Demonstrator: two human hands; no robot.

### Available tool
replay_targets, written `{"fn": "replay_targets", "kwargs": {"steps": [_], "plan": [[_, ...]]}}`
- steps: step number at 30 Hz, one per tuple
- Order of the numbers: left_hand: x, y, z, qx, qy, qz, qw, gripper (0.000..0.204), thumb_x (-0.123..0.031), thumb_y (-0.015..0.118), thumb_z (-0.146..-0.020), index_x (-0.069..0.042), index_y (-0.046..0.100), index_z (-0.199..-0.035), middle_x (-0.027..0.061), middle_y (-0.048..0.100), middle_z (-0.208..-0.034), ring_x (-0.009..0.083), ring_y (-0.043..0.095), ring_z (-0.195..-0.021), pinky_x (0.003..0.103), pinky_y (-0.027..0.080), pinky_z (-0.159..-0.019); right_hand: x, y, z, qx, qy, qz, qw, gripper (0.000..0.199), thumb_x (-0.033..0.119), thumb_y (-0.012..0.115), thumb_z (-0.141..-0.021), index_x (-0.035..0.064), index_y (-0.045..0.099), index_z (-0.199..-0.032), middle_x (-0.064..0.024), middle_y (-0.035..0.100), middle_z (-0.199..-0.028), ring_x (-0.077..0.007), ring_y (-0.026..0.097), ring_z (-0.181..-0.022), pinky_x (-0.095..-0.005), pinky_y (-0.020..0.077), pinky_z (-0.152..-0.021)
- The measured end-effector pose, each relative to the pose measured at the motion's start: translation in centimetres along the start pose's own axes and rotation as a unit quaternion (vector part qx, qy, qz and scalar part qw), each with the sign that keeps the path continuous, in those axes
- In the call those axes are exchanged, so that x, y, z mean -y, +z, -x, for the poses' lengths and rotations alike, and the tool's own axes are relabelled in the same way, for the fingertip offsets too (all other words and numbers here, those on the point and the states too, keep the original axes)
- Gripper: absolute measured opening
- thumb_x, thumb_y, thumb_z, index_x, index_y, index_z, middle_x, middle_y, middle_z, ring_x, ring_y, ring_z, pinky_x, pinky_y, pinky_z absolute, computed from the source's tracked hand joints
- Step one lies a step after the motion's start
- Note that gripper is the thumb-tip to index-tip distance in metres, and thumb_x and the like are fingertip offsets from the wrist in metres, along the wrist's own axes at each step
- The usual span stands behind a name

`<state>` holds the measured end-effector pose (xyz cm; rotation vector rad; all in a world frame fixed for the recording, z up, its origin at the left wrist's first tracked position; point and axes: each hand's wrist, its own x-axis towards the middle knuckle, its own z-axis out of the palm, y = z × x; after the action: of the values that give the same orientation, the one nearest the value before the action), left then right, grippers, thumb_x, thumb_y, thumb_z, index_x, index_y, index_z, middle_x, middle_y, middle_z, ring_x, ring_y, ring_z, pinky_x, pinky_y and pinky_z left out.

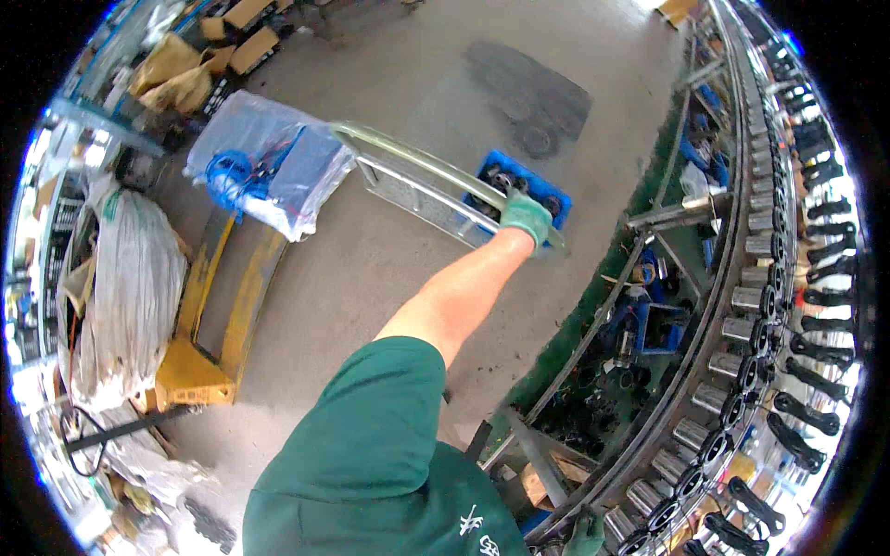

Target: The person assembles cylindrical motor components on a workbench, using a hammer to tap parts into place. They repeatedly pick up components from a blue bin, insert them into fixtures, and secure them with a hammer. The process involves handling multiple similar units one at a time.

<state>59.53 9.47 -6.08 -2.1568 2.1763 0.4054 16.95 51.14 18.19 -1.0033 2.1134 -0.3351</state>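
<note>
My left hand (527, 219), in a green glove, reaches forward with its fingers wrapped round one end of a tubular metal trolley handle (417, 163). Below the bar, a second rail and a perforated metal panel (408, 206) show. Just beyond the hand is a blue crate (530, 170) holding black round parts, partly covered by the handle and the glove. At the lower right edge, my right hand (584, 535), also gloved in green, is beside the conveyor frame; its fingers are too dark and cut off to make out.
A curved roller conveyor (753, 298) carrying metal cylinders and black cables runs down the right, with bins under it. On the left stand a plastic-wrapped load (269, 139) with a blue cable coil, a yellow pallet jack (195, 375) and a wrapped stack (130, 287). Cardboard boxes (252, 48) lie behind.
</note>
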Motion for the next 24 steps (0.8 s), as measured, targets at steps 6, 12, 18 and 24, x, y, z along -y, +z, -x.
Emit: {"fn": "replay_targets", "kwargs": {"steps": [6,12,18,24], "plan": [[-2.4,3.4,13.7,-0.02,0.021,0.018,0.999,0.023,-0.036,0.074,-0.081,-0.019,0.08,-0.094,0.0061,0.078,-0.094,0.0281,0.074,-0.09,0.046,0.047,-0.088,-5.5,1.0,-2.8,0.031,-0.231,0.045,0.971,0.036,0.023,0.057,-0.103,-0.0044,0.062,-0.125,-0.0104,0.069,-0.103,-0.0178,0.065,-0.086,-0.029,0.0524,-0.073],[-2.0,5.6,30.8,-0.031,-0.005,0.01,0.999,0.025,-0.038,0.078,-0.076,-0.017,0.079,-0.091,0.0047,0.076,-0.091,0.0259,0.071,-0.094,0.044,0.048,-0.09,-10.0,4.3,-1.9,0.172,-0.224,0.032,0.959,0.026,0.019,0.057,-0.103,0.0035,0.065,-0.122,-0.0038,0.067,-0.098,-0.0109,0.057,-0.073,-0.0266,0.0471,-0.062],[-1.5,9.0,46.9,-0.066,-0.025,0.007,0.997,0.014,-0.034,0.073,-0.078,-0.023,0.078,-0.082,0.0012,0.075,-0.085,0.0209,0.07,-0.09,0.041,0.045,-0.086,-9.7,5.6,3.1,0.228,-0.21,0.035,0.95,0.024,0.018,0.059,-0.102,0.0038,0.065,-0.121,-0.0049,0.067,-0.098,-0.0131,0.059,-0.082,-0.0284,0.0497,-0.07],[-0.1,11.3,62.7,-0.05,-0.023,0.071,0.996,0.011,-0.025,0.071,-0.079,-0.016,0.074,-0.083,0.0058,0.072,-0.089,0.0273,0.069,-0.096,0.051,0.046,-0.101,-11.1,10.2,9.7,0.196,-0.343,0.154,0.905,0.028,0.012,0.056,-0.101,0.0018,0.065,-0.125,-0.0121,0.071,-0.113,-0.0231,0.064,-0.102,-0.035,0.0515,-0.09]]}}
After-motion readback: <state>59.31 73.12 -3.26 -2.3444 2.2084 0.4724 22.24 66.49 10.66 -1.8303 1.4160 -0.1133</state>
